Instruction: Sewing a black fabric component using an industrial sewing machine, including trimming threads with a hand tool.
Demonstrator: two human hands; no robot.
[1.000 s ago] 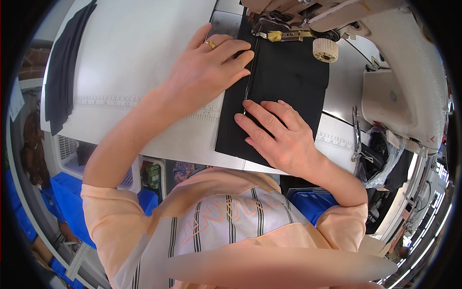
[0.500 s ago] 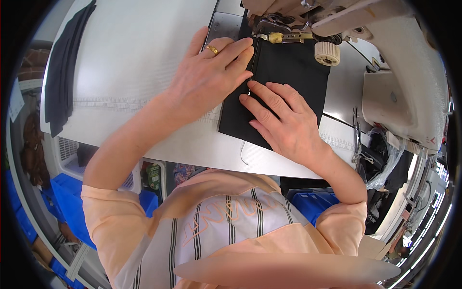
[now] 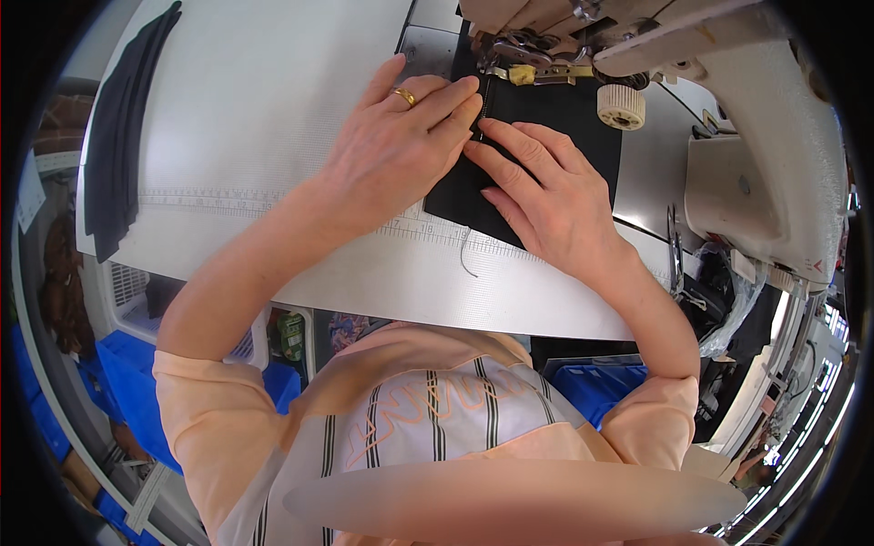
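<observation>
A piece of black fabric (image 3: pixel 583 136) lies under the sewing machine's presser foot (image 3: pixel 496 71), with a narrow stitched-looking line running toward me. My left hand (image 3: pixel 401 136), a gold ring on one finger, rests at the fabric's left edge with fingers stretched toward the foot. On the fabric to the right of that line lies my right hand (image 3: pixel 551 187), its fingertips close to the left hand's thumb and its fingers spread. A loose thread (image 3: pixel 467 259) trails from the fabric's near edge. The needle is hard to make out.
Black fabric strips (image 3: pixel 132 127) lie stacked at the table's left end. A printed ruler strip (image 3: pixel 319 214) crosses the white table. Scissors (image 3: pixel 675 246) lie at the right, near a clear plastic bag (image 3: pixel 742 309). Blue bins (image 3: pixel 137 382) stand below.
The black fabric has slid away from me, farther under the machine, uncovering more of the ruler strip. My right hand has moved forward with it; the left has barely shifted.
</observation>
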